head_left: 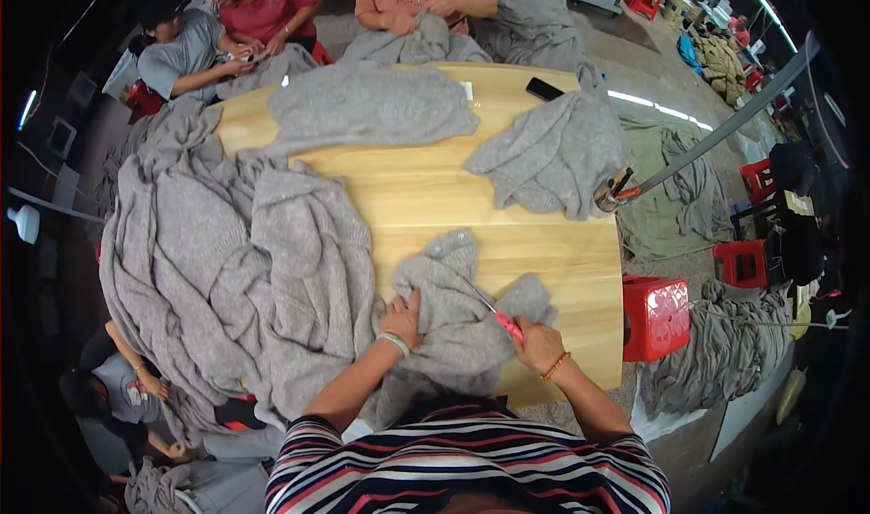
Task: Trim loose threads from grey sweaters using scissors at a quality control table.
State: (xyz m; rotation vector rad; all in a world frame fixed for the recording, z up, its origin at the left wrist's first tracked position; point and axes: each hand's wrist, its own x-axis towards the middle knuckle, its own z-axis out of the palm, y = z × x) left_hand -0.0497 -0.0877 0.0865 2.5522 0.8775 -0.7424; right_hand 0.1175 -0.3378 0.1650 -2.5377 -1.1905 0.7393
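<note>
A grey knitted garment (458, 324) lies bunched on the wooden table close in front of me. My left hand (400, 322) rests on its left part with the fingers stretched out, holding nothing. In my right hand (541, 347) is a slim tool with a pink-red handle (508, 324) and a thin metal shaft. The shaft points away and to the left over the garment; its exact tip is hard to make out. Part of the garment pokes up just beyond my right hand.
A big heap of grey knitwear (208, 251) covers the table's left side. More knit pieces (372, 106) (557, 151) lie toward the far edge, near a black phone (545, 89). A tool cup (605, 197) stands at the right edge, beside a red stool (656, 318). Several people sit around.
</note>
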